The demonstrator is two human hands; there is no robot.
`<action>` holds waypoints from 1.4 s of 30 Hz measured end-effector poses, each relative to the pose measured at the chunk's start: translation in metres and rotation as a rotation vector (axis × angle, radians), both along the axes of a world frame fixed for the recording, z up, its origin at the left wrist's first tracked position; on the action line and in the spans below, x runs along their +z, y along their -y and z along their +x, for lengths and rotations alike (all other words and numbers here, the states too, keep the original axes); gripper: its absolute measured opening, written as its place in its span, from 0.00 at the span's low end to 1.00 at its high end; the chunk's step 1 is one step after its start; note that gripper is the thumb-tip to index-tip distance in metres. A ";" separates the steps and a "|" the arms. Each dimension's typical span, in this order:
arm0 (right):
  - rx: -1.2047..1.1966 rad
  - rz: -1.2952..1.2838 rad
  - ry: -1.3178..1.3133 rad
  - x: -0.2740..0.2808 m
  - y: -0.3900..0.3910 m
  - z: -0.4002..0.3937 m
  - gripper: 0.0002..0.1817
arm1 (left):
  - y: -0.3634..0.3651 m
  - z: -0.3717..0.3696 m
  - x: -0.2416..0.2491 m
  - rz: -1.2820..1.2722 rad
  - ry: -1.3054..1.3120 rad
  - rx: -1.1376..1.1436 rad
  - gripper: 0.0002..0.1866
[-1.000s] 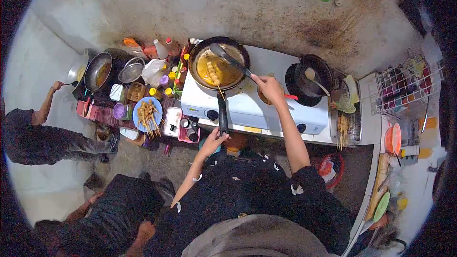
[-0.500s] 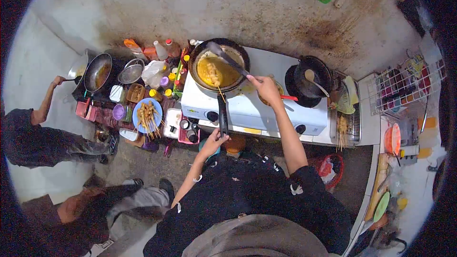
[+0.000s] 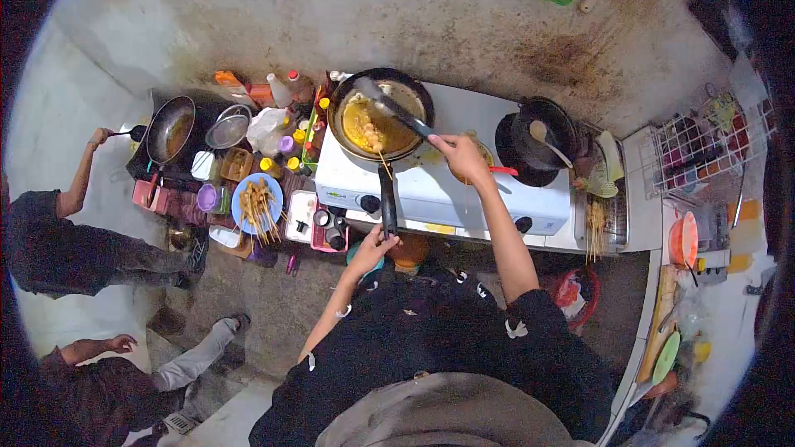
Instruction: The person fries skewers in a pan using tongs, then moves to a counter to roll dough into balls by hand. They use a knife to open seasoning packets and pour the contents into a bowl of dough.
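Observation:
My left hand (image 3: 373, 252) is closed around the end of the black handle of a frying pan (image 3: 424, 109) on the white stove (image 3: 451, 203). Yellow egg-like food (image 3: 356, 120) and a skewer (image 3: 374, 141) lie in the pan, with the stick poking out over the near rim. In my right hand (image 3: 460, 157) I grip a dark spatula (image 3: 406, 118); its blurred blade is over the far left part of the pan. Just beyond my right wrist is a bowl, partly hidden, with a red-handled utensil (image 3: 503, 170).
A blue plate of skewers (image 3: 241, 217) stands left among bottles and tubs. A dark pot (image 3: 553, 131) with a ladle is on the right burner; more skewers (image 3: 595, 228) lie by the sink. One co-worker (image 3: 50, 228) holds a spatula near another pan (image 3: 171, 130); another person (image 3: 99, 393) is lower left.
My spatula blade has shifted slightly left and down over the pan. The lower-left person has moved away from me, and the other co-worker's spatula has come into fuller view. My left hand stays put.

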State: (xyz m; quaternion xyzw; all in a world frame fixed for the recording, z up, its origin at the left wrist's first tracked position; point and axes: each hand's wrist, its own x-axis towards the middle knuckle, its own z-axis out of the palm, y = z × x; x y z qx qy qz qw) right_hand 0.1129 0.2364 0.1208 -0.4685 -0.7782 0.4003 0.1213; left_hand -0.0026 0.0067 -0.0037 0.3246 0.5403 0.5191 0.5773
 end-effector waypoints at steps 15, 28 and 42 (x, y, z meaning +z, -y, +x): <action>0.035 0.010 0.081 -0.002 -0.006 0.033 0.25 | 0.000 -0.001 -0.011 0.015 0.003 -0.018 0.21; -0.037 0.041 0.117 -0.004 -0.017 0.043 0.27 | 0.000 0.000 -0.005 -0.003 0.017 -0.002 0.19; -0.039 -0.019 0.141 0.002 -0.022 0.045 0.26 | 0.001 0.002 0.001 0.004 0.013 0.002 0.19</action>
